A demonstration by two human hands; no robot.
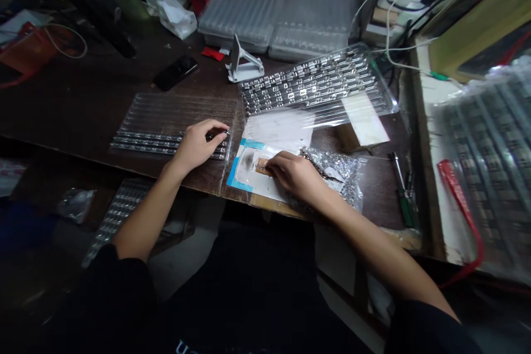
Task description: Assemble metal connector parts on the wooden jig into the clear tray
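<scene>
My left hand (199,144) is over the right end of a clear ribbed tray (166,110), its thumb and fingertips closed around a small shiny metal part (227,132). Rows of similar metal parts (145,142) lie in the tray's near grooves. My right hand (296,174) is closed in a pinch at a small brown block (263,166); whatever its fingertips hold is hidden. The block rests on a white board (269,187) edged with blue tape (234,172). Beside my right hand lies a clear bag (352,168) of small metal pieces, partly behind the hand.
A filled clear tray (307,86) leans behind the board, with a white-topped block (365,119) at its front. Farther back are a phone (176,72), a white stand (244,63) and stacked clear trays (240,5). A green-handled screwdriver (404,199) lies right, near a red strap (460,204).
</scene>
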